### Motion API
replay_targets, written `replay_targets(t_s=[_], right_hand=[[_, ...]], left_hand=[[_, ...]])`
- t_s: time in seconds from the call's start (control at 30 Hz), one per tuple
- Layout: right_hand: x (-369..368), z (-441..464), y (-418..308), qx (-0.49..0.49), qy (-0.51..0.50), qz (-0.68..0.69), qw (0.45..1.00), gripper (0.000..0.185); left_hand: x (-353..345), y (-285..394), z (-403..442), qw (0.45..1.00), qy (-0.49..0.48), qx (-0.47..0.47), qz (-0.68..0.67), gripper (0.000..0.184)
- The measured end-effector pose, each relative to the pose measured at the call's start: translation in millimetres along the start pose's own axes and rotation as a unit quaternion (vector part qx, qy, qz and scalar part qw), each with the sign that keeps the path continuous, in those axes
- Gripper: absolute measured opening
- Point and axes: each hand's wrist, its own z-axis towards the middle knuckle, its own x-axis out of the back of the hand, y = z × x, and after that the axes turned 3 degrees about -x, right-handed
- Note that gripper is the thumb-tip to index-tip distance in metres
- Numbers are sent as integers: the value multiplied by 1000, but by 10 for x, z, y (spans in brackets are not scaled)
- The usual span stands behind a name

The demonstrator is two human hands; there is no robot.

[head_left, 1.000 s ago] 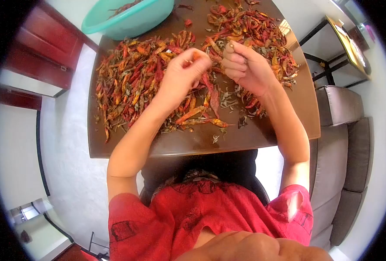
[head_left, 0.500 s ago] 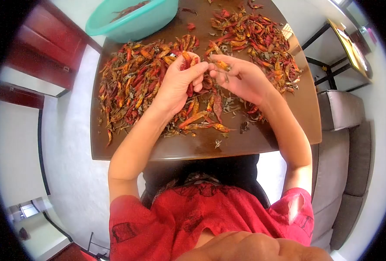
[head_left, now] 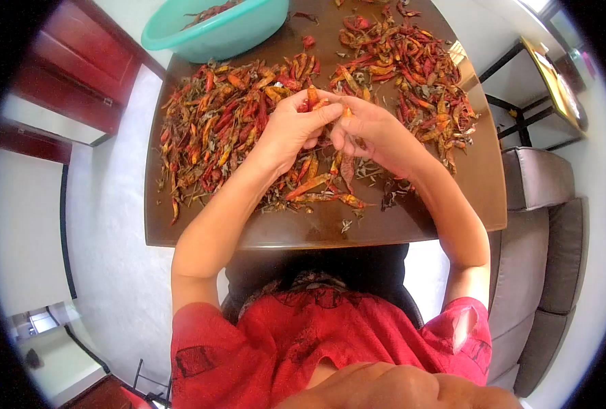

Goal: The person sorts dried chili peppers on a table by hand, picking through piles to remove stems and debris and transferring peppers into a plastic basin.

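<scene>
My left hand [head_left: 294, 128] is closed round red and orange dried peppers [head_left: 312, 97], whose ends show above the fingers. My right hand [head_left: 371, 129] meets it at the fingertips and pinches an orange dried pepper [head_left: 346, 113]. Both hands are raised over the brown table [head_left: 316, 234]. Under and left of them spreads a large pile of dried peppers [head_left: 214, 123], mixed with dry stems and leaf bits. A second pile [head_left: 429, 75] lies beyond my right hand. Several loose peppers [head_left: 309, 186] rest below the hands, nearer the table's front edge.
A turquoise basin [head_left: 217, 37] with some dark red peppers in it stands at the table's far left. To the right are a grey sofa [head_left: 521, 259] and a small black-framed stand [head_left: 552, 85]. Dark red cabinet doors [head_left: 88, 61] are at the left.
My right hand was a closed fist apart from the left, then opened with a pepper at its fingers, and now touches the left hand. Peppers now show in my left hand's grip.
</scene>
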Motion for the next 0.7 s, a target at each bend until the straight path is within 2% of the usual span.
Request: replay_targets(t_s=[0.13, 0.2, 0.33, 0.43, 0.53, 0.6, 0.7], right_hand=[[-67, -31, -69, -4, 42, 23, 999, 47], [5, -67, -92, -38, 66, 108, 991, 47], [82, -35, -32, -46, 88, 94, 991, 47], [48, -48, -46, -76, 72, 98, 990, 37], [53, -18, 26, -39, 47, 89, 994, 27], [97, 9, 79, 13, 76, 18, 997, 20], [116, 32, 105, 43, 92, -10, 995, 16]], left_hand=[[37, 28, -4, 999, 6, 17, -34, 21], [85, 21, 25, 999, 11, 14, -50, 22], [90, 41, 21, 995, 20, 10, -93, 21], [124, 33, 38, 992, -10, 16, -124, 21], [134, 49, 31, 987, -44, 20, -150, 21], [115, 51, 23, 986, -51, 21, -159, 21], [85, 42, 19, 987, -34, 32, -154, 31]])
